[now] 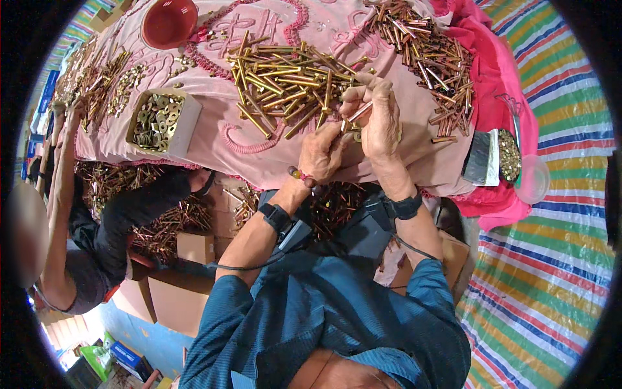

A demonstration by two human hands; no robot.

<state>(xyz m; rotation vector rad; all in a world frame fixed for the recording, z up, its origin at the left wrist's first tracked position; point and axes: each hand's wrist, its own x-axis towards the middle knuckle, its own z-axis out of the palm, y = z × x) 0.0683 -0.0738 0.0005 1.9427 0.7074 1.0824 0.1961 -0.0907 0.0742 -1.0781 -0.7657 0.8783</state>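
Observation:
My right hand (380, 123) is curled around a shiny bolt (361, 112), which slants down toward my left hand. Beside it, my left hand (321, 153) is closed in a pinch near the bolt's lower end. Whatever small piece lies between those left fingers is too hidden to make out. Just beyond both hands spreads a heap of long gold-coloured bolts (285, 83) on the pink cloth (214, 139). Part of a few small flat pieces shows beneath my right palm.
Left stands a white box of washers (183, 123); a red bowl (170, 23) sits at the far left. Copper-coloured bolts (431, 61) pile up far right, near a dark tray (478, 157) and a clear plastic tub (533, 179). Another person's arm (61, 188) reaches in at left.

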